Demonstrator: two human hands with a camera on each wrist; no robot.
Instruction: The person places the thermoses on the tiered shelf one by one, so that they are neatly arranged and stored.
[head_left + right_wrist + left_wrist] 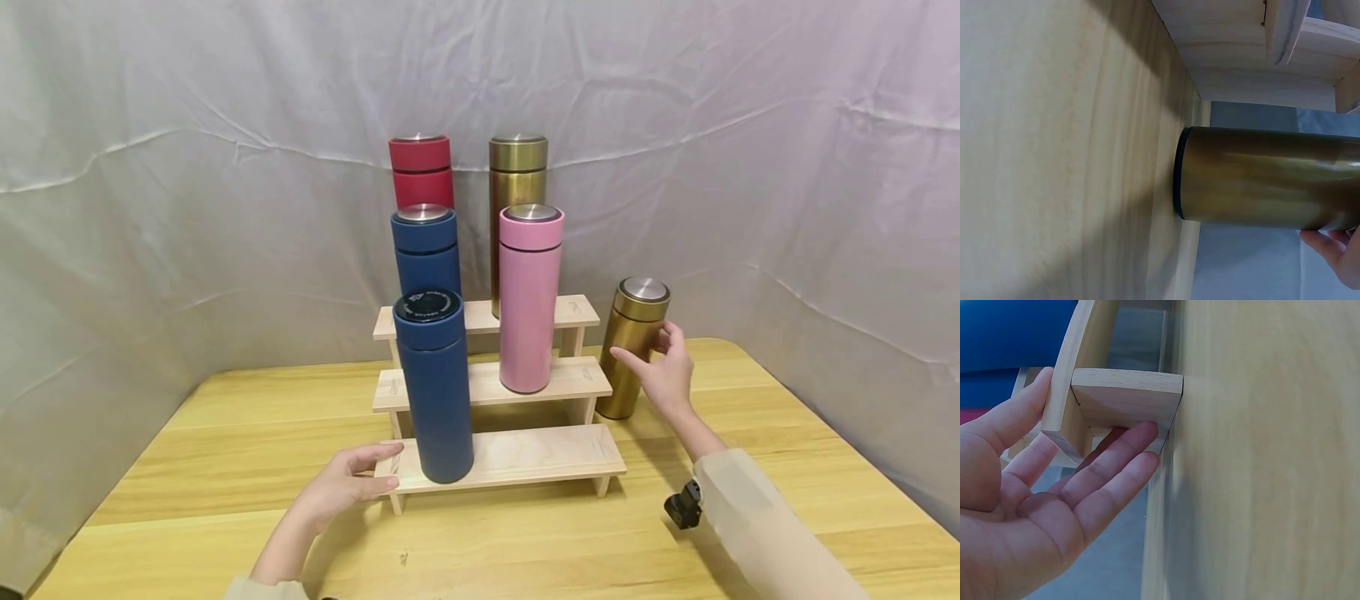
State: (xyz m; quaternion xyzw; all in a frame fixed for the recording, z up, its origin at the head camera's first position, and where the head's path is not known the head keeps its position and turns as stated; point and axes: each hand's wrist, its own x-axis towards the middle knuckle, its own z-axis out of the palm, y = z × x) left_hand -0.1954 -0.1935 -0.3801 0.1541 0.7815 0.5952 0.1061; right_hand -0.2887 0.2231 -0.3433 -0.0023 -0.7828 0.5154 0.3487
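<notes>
My right hand (667, 371) grips a gold thermos bottle (626, 367) by its upper body, thumb in front and fingers round the far side. This bottle is beside the right end of a wooden three-step stand (540, 457); whether its base touches the table cannot be told. In the right wrist view, fingertips (1325, 245) press against the gold bottle (1260, 178). At the stand's lowest left end, my left hand (341, 483) pinches the step board (1065, 419) between thumb and fingers. Close to it, a blue bottle (437, 400) stands upright on that step.
The middle step bears another blue bottle (427, 262) and a pink bottle (528, 308). Behind them, a red bottle (422, 179) and a second gold bottle (517, 171) stand on the top step. A grey cloth (225, 233) hangs behind the wooden table (225, 450).
</notes>
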